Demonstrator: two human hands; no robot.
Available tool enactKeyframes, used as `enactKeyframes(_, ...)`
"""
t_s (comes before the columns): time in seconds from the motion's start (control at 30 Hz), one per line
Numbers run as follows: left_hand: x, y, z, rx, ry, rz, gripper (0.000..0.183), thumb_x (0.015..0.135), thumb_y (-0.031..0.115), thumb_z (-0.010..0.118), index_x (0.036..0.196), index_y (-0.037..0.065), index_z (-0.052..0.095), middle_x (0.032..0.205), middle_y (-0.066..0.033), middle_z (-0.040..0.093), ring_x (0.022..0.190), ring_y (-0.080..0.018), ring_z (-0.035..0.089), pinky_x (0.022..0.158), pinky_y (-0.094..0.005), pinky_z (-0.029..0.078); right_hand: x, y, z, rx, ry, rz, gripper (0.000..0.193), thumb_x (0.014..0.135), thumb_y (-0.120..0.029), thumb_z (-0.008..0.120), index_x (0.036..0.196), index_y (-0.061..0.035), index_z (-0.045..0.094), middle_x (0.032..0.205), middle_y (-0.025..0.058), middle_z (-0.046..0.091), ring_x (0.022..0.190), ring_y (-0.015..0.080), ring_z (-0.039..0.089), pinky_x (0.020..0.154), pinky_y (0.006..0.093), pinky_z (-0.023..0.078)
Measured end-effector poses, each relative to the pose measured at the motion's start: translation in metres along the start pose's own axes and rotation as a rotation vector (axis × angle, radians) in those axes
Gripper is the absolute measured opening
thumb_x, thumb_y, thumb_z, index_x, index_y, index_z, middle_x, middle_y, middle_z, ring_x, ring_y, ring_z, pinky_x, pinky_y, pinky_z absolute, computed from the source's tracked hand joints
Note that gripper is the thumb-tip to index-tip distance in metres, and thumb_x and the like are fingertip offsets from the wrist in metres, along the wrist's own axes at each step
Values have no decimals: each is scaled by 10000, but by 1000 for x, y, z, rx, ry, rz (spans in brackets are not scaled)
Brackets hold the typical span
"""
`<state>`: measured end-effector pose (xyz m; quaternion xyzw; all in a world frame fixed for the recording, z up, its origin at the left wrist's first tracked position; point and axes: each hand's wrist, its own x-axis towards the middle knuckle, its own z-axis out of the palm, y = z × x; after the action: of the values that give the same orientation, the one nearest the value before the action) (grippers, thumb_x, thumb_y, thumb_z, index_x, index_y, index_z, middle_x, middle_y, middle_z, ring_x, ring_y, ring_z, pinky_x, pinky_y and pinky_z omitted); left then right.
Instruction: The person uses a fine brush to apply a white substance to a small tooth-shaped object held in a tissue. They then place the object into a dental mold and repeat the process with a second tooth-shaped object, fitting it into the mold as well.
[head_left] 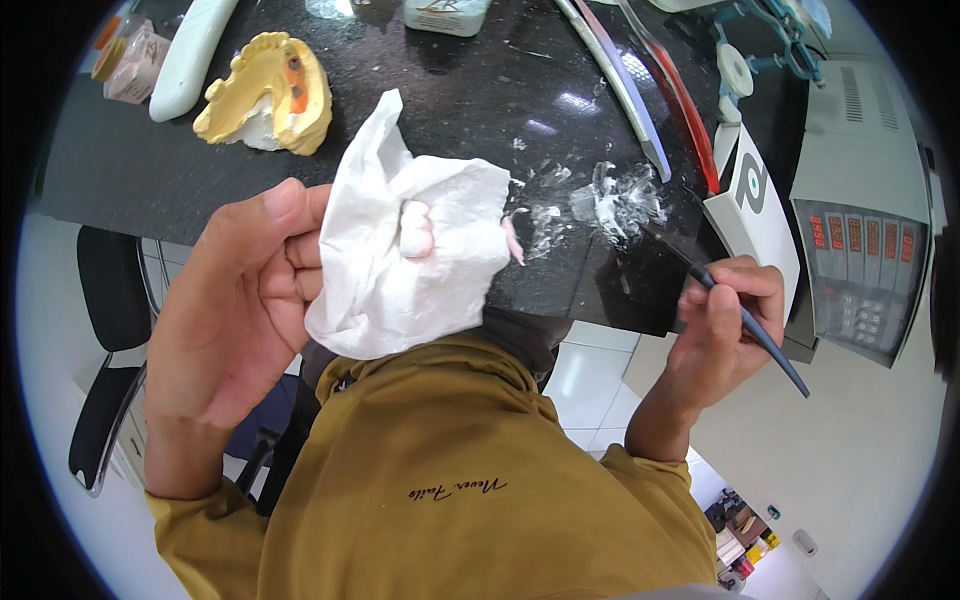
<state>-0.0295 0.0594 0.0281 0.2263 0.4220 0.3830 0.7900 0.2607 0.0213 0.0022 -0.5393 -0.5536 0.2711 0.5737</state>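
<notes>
A white tissue [365, 260] rests on the fingers of my left hand [245, 285], which is closed on its left edge with the thumb at the side. On the tissue lies a small dental piece [415, 230], white teeth with a pinkish part. My right hand [728, 325] pinches a slim dark brush [755, 330] by its handle. The brush tip points at a smeared patch of white paste [615, 205] on the black worktop [420, 90]. A bit of pink material [513, 240] shows by the tissue's right edge.
A yellow dental cast [315, 110] stands at the far left, beside a white handle-like object [190, 60] and a jar [135, 65]. Red and pale strips [685, 110], a white box [757, 205], a blue-green articulator [735, 70] and a unit with red displays [860, 240] are at right.
</notes>
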Motion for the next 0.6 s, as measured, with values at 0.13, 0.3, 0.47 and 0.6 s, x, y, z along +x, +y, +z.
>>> enactKeyframes(0.13,1,0,1,34,26,-5,642,942,341,356,1257,-215,296,1076,-319,563,925,-263,652,790,-347,562,-1,6,2,36,-43,20,115,816,-40,613,859,24,527,743,113,562,577,94,551,523,191,470)
enactKeyframes(0.3,0,-1,2,55,63,10,635,941,331,362,1252,-220,300,1089,-323,553,923,-274,651,791,-351,563,-3,9,4,68,-78,19,117,818,-33,610,867,34,527,758,121,567,589,97,553,542,193,470)
enactKeyframes(0.47,0,-2,2,80,67,17,629,943,324,359,1245,-225,303,1090,-331,546,929,-286,648,789,-361,564,-2,8,4,7,-101,13,104,822,-20,600,869,38,527,755,119,565,588,98,552,546,188,465)
enactKeyframes(0.6,1,0,0,96,55,3,628,947,323,350,1248,-226,293,1091,-336,543,939,-293,643,792,-370,562,-2,10,3,34,-96,9,104,821,-17,601,870,38,526,751,116,562,593,98,554,547,188,463)
